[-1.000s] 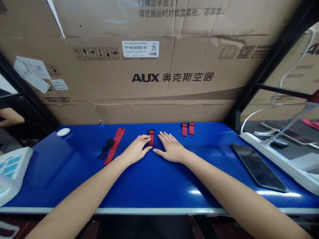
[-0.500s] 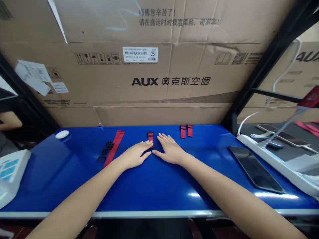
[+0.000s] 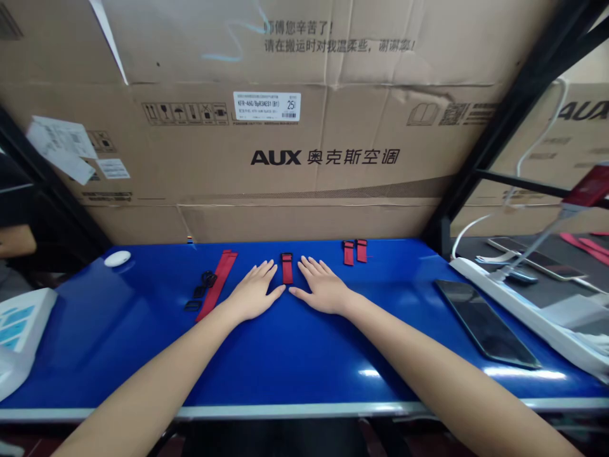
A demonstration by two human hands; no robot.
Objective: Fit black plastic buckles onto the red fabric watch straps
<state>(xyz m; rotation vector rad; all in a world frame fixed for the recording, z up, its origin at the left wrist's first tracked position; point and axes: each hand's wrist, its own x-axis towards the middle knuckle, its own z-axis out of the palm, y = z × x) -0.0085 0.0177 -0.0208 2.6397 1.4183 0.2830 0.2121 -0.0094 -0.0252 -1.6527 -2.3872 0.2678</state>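
My left hand (image 3: 254,293) lies flat on the blue table (image 3: 295,355), fingers spread, holding nothing. My right hand (image 3: 322,287) rests flat opposite it, also empty, the two thumb tips close together. Between the hands is a short red strap with a black buckle (image 3: 287,269), the buckle at its far end. Left of my left hand lie long red strips (image 3: 217,289), with black buckles (image 3: 193,305) and a black looped piece (image 3: 208,278) beside them. Two more short red straps with black buckles (image 3: 349,253) (image 3: 362,251) lie beyond my right hand, at the back.
A dark phone (image 3: 486,324) and a white power strip (image 3: 528,317) lie at the right. A white device (image 3: 26,336) stands at the left edge, a white round object (image 3: 117,259) behind it. Cardboard (image 3: 304,184) backs the table. Another person's arm (image 3: 16,241) shows far left.
My left hand's fingers have moved left off the short red strap and spread, leaving the strap uncovered. My right hand has barely moved. The view has shifted slightly.
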